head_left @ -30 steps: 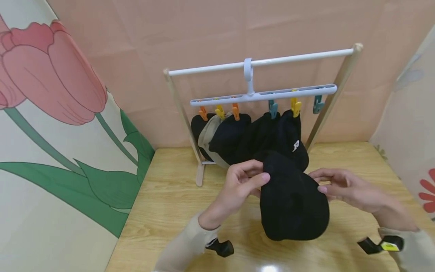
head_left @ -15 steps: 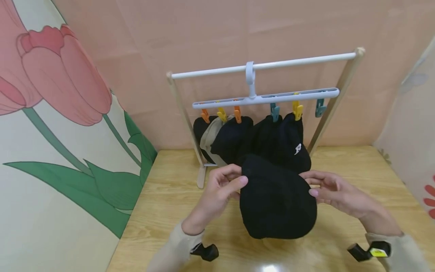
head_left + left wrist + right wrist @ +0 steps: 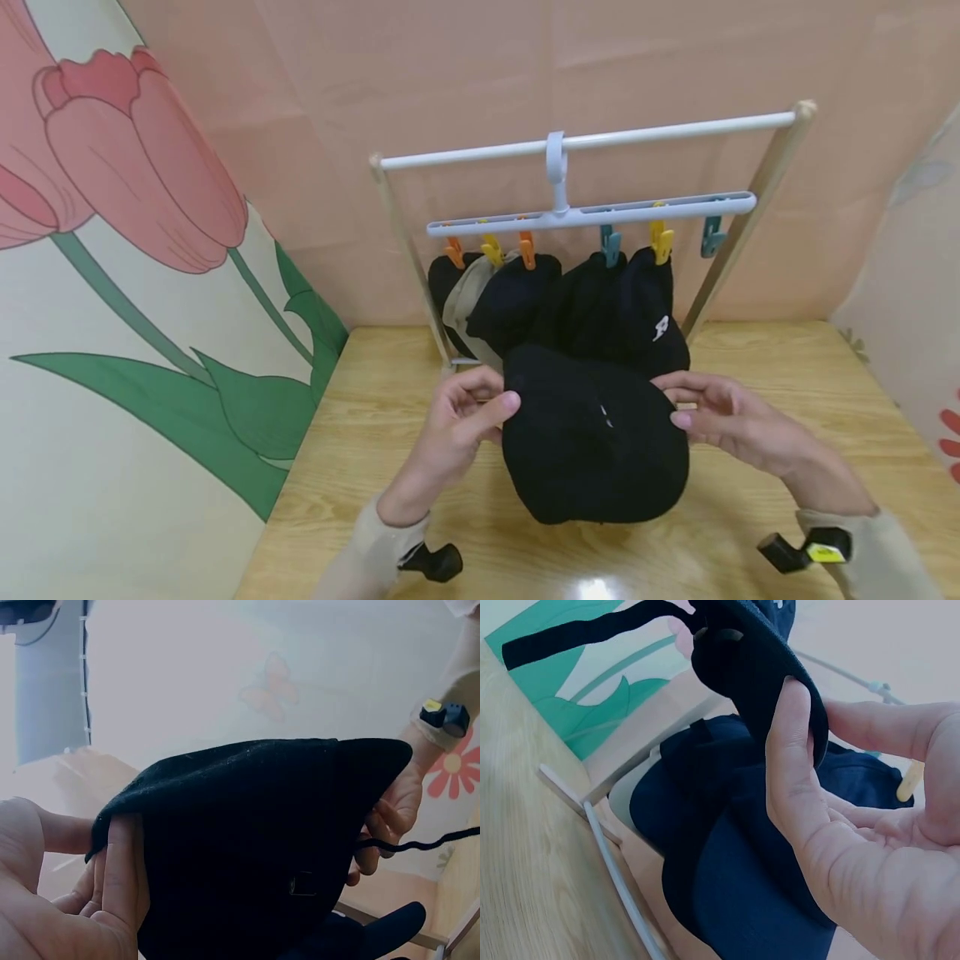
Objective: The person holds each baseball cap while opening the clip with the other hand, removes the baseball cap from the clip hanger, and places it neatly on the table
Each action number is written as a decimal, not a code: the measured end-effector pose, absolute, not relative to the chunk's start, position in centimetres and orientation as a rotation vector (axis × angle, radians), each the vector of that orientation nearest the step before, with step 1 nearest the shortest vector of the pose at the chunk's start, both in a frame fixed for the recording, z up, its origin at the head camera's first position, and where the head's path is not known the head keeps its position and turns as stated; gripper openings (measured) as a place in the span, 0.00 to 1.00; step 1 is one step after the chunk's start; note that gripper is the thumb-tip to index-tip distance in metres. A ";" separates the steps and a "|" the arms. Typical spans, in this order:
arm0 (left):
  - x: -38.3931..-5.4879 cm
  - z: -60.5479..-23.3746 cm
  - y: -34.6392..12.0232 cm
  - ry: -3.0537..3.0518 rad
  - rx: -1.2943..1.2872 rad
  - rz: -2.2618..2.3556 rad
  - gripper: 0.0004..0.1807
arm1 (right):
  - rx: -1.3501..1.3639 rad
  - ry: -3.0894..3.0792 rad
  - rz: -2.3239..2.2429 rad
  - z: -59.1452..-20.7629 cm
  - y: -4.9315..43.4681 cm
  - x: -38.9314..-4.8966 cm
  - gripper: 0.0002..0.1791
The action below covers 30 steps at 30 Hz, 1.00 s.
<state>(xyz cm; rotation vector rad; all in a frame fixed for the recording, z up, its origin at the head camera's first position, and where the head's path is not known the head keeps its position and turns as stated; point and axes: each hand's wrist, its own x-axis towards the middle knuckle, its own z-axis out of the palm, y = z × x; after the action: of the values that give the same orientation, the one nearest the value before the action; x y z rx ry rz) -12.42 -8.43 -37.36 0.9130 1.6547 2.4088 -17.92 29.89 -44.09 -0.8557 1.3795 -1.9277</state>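
A black cap (image 3: 588, 450) hangs between my two hands in front of the rack. My left hand (image 3: 453, 429) pinches its left edge, thumb on top; in the left wrist view the fingers reach under the fabric. My right hand (image 3: 738, 421) pinches the other side, which the right wrist view shows as the brim (image 3: 757, 671). A loose black strap (image 3: 592, 637) dangles from the cap, and a small buckle (image 3: 302, 883) shows on its side. Behind it several caps hang from clips, among them a beige cap (image 3: 463, 304) and a dark cap with a white logo (image 3: 645, 321).
A wooden rack with a white bar (image 3: 675, 132) carries a pale blue hanger (image 3: 592, 216). Orange, yellow and teal clips line it; the rightmost teal clip (image 3: 712, 237) holds nothing. All stands on a wooden table (image 3: 375, 408), with a tulip-patterned wall panel (image 3: 150, 167) at the left.
Both hands have moved left in the head view, carrying the black cap with them. The cap has turned a little, and a small white mark on it now shows.
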 end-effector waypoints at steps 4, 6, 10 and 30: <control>-12.2 -37.4 -9.1 1.656 0.914 2.424 0.05 | -0.875 1.322 -1.929 -44.3 29.1 -18.2 0.28; -12.2 -37.4 -9.5 1.663 0.920 2.429 0.06 | -0.885 1.305 -1.942 -44.5 28.6 -18.2 0.27; -12.2 -37.6 -10.3 1.659 0.917 2.450 0.06 | -0.865 1.314 -1.950 -44.6 27.7 -18.4 0.27; -11.9 -38.4 -14.0 1.680 0.875 2.494 0.09 | -0.826 1.284 -1.943 -45.3 23.9 -19.0 0.26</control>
<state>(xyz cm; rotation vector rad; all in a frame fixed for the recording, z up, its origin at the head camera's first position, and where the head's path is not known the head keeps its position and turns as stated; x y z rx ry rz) -11.88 -13.95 -38.45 0.8752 1.6797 2.4941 -18.98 23.93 -45.31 -0.8262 1.2839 -1.9433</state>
